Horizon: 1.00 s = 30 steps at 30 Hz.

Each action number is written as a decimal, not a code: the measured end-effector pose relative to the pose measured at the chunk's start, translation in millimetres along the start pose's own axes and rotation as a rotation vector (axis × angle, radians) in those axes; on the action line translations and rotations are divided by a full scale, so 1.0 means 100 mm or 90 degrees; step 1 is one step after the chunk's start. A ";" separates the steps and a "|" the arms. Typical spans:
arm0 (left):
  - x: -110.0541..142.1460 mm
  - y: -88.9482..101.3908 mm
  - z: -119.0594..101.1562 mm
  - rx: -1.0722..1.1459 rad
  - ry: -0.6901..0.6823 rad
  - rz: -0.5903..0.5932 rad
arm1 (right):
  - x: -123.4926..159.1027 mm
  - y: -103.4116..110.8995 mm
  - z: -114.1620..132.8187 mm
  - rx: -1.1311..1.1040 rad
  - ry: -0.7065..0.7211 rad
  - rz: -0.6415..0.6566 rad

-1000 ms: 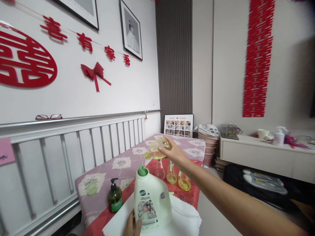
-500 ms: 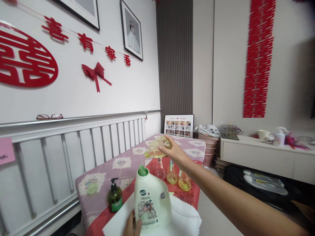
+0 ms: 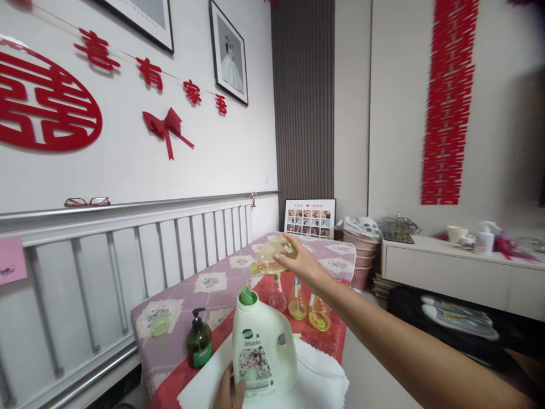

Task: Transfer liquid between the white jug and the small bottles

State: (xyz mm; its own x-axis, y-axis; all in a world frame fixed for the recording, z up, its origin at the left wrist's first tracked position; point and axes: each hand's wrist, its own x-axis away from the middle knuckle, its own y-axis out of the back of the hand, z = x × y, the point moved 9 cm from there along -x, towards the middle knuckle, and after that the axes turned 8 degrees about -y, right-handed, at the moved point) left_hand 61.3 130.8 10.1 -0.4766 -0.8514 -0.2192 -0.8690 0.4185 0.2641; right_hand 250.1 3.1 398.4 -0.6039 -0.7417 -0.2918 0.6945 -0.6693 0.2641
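Nothing has moved: the right hand (image 3: pixel 304 264) still grips the tipped flask (image 3: pixel 272 257); the left hand (image 3: pixel 227 392) still wraps the big jug (image 3: pixel 263 346).

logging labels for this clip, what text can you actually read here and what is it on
"喜 有 家 喜": red banner characters on the wall.
"囍": red round cutout and the tall red strip.
White jug's label under the left hand: brand line too small.
Green pump bottle, photo board: unreadable.
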 end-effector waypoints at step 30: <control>-0.02 -0.02 0.09 -0.002 -0.003 -0.004 | 0.00 -0.14 0.08 0.121 0.058 0.036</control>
State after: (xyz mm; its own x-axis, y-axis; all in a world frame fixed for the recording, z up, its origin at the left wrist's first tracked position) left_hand 62.7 134.9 2.1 -0.4715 -0.8524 -0.2260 -0.8717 0.4116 0.2660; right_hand 237.0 12.3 402.0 -0.5216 -0.7776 -0.3512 0.6354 -0.6287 0.4483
